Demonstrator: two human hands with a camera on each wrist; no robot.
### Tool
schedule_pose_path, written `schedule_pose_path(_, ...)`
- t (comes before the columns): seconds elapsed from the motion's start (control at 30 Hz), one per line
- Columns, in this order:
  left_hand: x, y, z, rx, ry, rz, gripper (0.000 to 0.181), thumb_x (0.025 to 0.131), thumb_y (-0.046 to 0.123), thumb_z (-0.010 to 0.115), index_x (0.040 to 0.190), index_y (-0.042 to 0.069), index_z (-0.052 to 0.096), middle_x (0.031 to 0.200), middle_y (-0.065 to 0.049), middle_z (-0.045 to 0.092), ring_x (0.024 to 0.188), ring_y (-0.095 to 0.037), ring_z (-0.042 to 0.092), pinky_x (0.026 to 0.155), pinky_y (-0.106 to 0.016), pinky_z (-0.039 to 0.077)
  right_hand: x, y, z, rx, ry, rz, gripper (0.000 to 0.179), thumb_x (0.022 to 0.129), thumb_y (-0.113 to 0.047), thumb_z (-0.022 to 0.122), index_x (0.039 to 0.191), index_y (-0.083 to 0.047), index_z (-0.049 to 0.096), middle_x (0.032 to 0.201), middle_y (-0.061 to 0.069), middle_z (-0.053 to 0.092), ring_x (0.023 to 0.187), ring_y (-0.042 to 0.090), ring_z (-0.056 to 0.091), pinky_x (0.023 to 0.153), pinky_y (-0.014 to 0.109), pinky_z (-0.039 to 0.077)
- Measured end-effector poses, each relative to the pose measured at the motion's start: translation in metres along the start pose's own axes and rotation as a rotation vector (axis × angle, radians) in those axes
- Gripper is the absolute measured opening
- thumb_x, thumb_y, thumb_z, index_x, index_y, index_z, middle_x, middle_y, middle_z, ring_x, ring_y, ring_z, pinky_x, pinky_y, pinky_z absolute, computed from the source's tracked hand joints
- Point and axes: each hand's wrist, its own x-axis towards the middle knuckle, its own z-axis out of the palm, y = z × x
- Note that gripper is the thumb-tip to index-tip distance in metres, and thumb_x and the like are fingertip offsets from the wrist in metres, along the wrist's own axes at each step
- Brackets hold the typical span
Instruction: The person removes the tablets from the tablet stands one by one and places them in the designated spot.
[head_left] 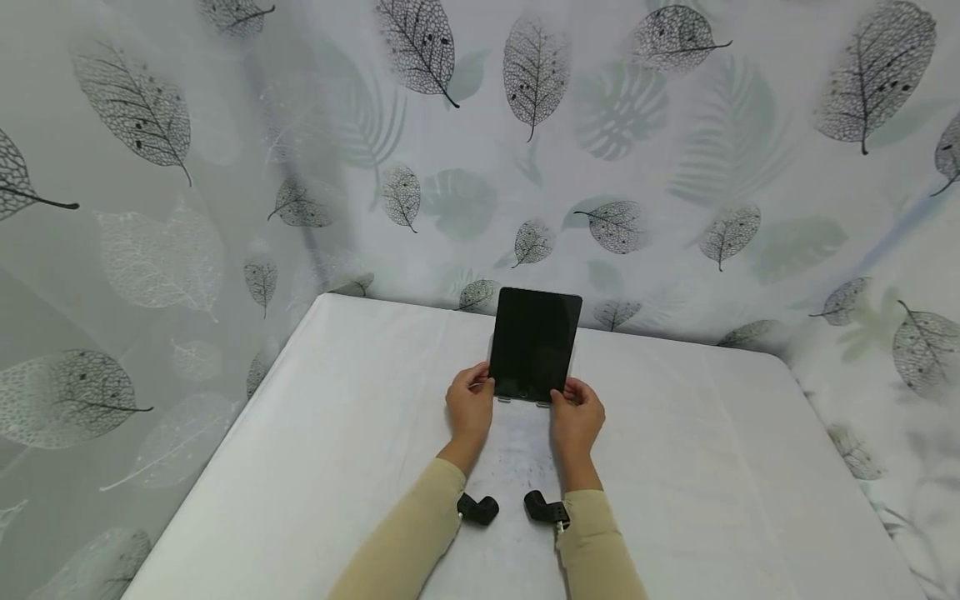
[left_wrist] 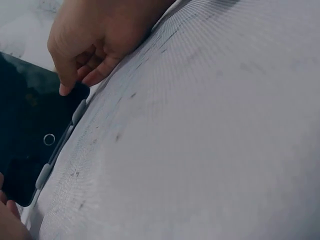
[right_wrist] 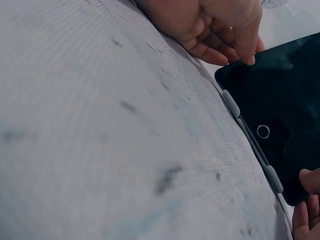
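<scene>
A black tablet (head_left: 535,342) leans tilted back near the far edge of the table, its screen dark. Its round home button (left_wrist: 49,139) sits near the lower edge. Two small grey lips (right_wrist: 231,103) of a stand sit along that edge; most of the stand is hidden behind the tablet. My left hand (head_left: 471,406) pinches the lower left corner, thumb on the front. At the lower right corner my right hand (head_left: 578,416) pinches likewise, its thumb on the screen side and fingers curled at the edge.
A white cloth with faint dark and blue marks covers the table (head_left: 675,467). Leaf-patterned curtains (head_left: 465,167) hang behind it and at the sides. Black wrist camera mounts (head_left: 478,509) stick inward from both sleeves, facing each other above the table.
</scene>
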Motion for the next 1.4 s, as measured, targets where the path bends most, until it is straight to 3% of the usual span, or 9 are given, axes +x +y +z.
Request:
schedule_pose_path(0.43,-0.002,0.004,-0.006,-0.120,-0.029,0.000,0.024,0.086,-0.006,0.076,0.108,0.002,0.078,0.099,-0.018,0.072,0.090,-0.015,0.066,0.077,-0.015,0.053,0.002,0.004,-0.009,0.058,-0.064,-0.005,0.026,0.086,0.006,0.076,0.110,0.007,0.067,0.102,0.021,0.066,0.090,0.016,0.058,0.073,0.005,0.046)
schedule_pose_path(0.67,-0.002,0.004,-0.011,-0.210,-0.089,-0.009,0.025,0.089,-0.005,0.072,0.113,0.002,0.076,0.103,-0.020,0.071,0.097,-0.022,0.066,0.079,-0.013,0.053,0.002,0.003,-0.011,0.108,-0.077,-0.001,0.026,0.084,0.007,0.077,0.109,0.007,0.068,0.102,0.020,0.067,0.087,0.007,0.059,0.073,0.006,0.049)
schedule_pose_path(0.97,0.001,0.000,-0.023,-0.342,-0.139,-0.051,0.027,0.092,-0.002,0.071,0.119,0.002,0.074,0.111,-0.014,0.071,0.098,-0.012,0.064,0.081,-0.013,0.054,-0.005,0.000,-0.006,0.233,-0.122,-0.023,0.031,0.085,0.009,0.076,0.114,0.011,0.065,0.104,0.016,0.067,0.087,0.000,0.062,0.075,0.009,0.053)
schedule_pose_path(1.1,0.004,0.001,-0.030,-0.434,-0.124,-0.105,0.029,0.091,-0.004,0.071,0.120,-0.005,0.072,0.105,-0.005,0.073,0.095,-0.008,0.065,0.080,-0.014,0.056,-0.009,-0.004,-0.003,0.294,-0.142,-0.038,0.031,0.085,0.011,0.075,0.114,0.013,0.064,0.102,0.011,0.069,0.088,0.004,0.065,0.075,0.011,0.055)
schedule_pose_path(1.2,0.007,0.003,-0.036,-0.458,-0.120,-0.121,0.031,0.090,-0.006,0.072,0.120,-0.008,0.071,0.098,0.002,0.071,0.092,-0.006,0.065,0.079,-0.014,0.056,-0.013,-0.008,0.000,0.350,-0.153,-0.039,0.033,0.085,0.013,0.073,0.117,0.015,0.064,0.106,0.018,0.069,0.091,0.007,0.066,0.077,0.012,0.056)
schedule_pose_path(1.3,0.012,0.004,-0.042,-0.483,-0.132,-0.133,0.033,0.089,-0.007,0.072,0.121,-0.009,0.069,0.096,0.005,0.070,0.092,-0.007,0.064,0.080,-0.014,0.056,-0.016,-0.011,0.005,0.394,-0.153,-0.057,0.034,0.086,0.013,0.072,0.120,0.014,0.064,0.112,0.026,0.067,0.094,0.005,0.066,0.080,0.012,0.056)
schedule_pose_path(1.4,0.017,0.004,-0.047,-0.533,-0.154,-0.152,0.034,0.090,-0.007,0.071,0.123,-0.010,0.068,0.097,0.004,0.069,0.095,-0.008,0.064,0.081,-0.014,0.056,-0.020,-0.012,0.010,0.446,-0.152,-0.084,0.034,0.087,0.011,0.073,0.120,0.014,0.065,0.110,0.019,0.069,0.094,0.004,0.067,0.079,0.012,0.056)
